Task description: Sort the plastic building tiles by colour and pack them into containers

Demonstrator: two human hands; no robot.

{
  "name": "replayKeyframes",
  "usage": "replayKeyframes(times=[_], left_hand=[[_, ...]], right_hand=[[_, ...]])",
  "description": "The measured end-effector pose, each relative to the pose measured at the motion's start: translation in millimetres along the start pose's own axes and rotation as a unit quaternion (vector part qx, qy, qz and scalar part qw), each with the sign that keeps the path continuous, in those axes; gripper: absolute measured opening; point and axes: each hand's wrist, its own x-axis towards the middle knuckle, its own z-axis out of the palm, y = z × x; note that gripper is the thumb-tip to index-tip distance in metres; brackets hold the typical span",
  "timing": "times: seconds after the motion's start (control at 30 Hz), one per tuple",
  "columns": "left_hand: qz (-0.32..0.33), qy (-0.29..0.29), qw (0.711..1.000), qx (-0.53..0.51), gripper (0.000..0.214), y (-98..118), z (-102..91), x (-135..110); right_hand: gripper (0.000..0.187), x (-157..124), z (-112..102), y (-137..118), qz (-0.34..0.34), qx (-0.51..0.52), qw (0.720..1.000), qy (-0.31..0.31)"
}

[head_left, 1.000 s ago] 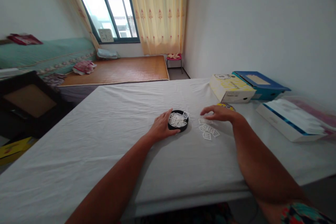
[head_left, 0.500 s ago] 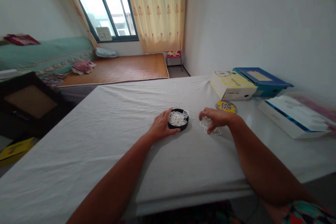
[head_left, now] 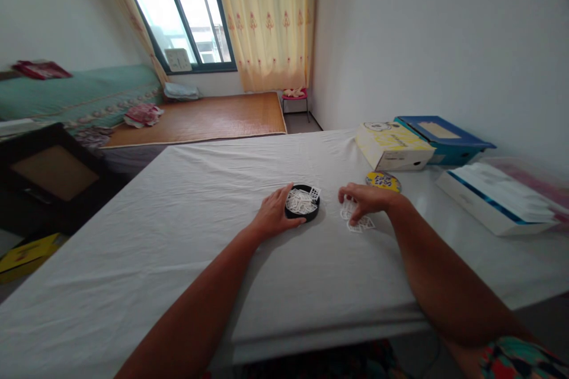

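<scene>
Bounding the room on your right, a plain wall (head_left: pixel 435 35) runs back to the far corner. Beyond the table's far edge lies the bed (head_left: pixel 213 118), its mat brown. Your working surface is the table (head_left: pixel 178 284), draped in a white, slightly creased cloth. A yellow curtain (head_left: pixel 269 23) hangs beside the window (head_left: pixel 195 18), from which daylight enters. At your left, off the table, stand a dark cabinet (head_left: pixel 53 172) and, lower, a yellow carton (head_left: pixel 31 257); a red stool (head_left: pixel 294 95) stands in the far corner.

On the table, at the back right, the blue box (head_left: pixel 440 130) sits against the printed box (head_left: pixel 393 145). Nearer you, to the right of your forearm, lies a white box (head_left: pixel 484 207) bearing a white stack; together these crowd the right side.

Your left hand (head_left: pixel 276 213) is curved round the left side of the black dish (head_left: pixel 306 217), holding it. Your right hand (head_left: pixel 364 198) is moderately wide, thumb apart from fingers, over the loose pieces (head_left: pixel 367 223), partly hiding them; whether it grips one you cannot tell. A yellow disc (head_left: pixel 383 180) lies just beyond that wrist. Smallest are the white lattice pieces (head_left: pixel 300 200) heaped inside the dish, one tilted on its rim.
</scene>
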Motion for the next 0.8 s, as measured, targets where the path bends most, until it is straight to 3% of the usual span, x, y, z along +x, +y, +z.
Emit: replayKeyframes(times=[0.3,0.5,0.8], left_hand=[[0.001,-0.005,1.0,0.005,0.1,-0.7,0.0,-0.1],[-0.003,-0.003,1.0,0.002,0.101,0.0,-0.5,0.3],[-0.005,-0.001,1.0,-0.004,0.1,2.6,-1.7,0.4]], right_hand=[[0.077,0.5,-3.5,-9.8,0.003,0.032,0.999,-0.019],[0.039,3.0,-6.1,-14.3,-0.02,0.029,0.999,-0.034],[0.032,4.7,-6.0,-8.6,-0.029,0.004,0.999,0.026]])
